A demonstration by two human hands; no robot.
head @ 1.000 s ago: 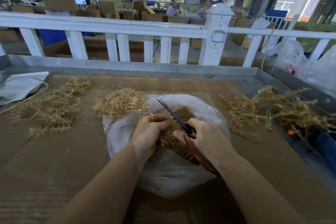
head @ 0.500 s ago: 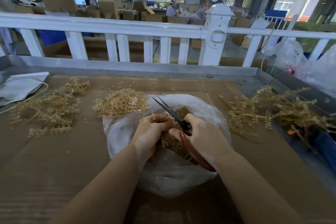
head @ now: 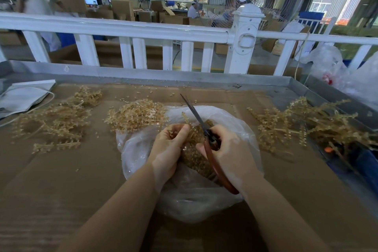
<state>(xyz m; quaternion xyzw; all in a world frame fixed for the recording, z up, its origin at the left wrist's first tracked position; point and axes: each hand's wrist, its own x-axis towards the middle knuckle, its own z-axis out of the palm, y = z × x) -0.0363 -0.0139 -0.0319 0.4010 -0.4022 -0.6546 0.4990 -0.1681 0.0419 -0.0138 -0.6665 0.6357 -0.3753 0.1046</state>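
The left hand [head: 166, 149] is curled around an amber plastic sprig [head: 184, 116]. The sprig's tip projects past the fingertips toward the far edge of the bench [head: 51, 190]. The right hand [head: 231, 154] grips the brown handles of the scissors [head: 194, 112]. The blades point toward the far edge, lie just beside the sprig tip and appear nearly closed. Both hands are above the open clear plastic bag [head: 141, 149], which rests at the middle of the near edge and contains cut amber pieces [head: 192, 155]. Other sprigs lie in a left pile [head: 55, 118] toward the left edge, a middle pile [head: 137, 116] touching the bag's far side, and a right pile [head: 302, 122] toward the right edge.
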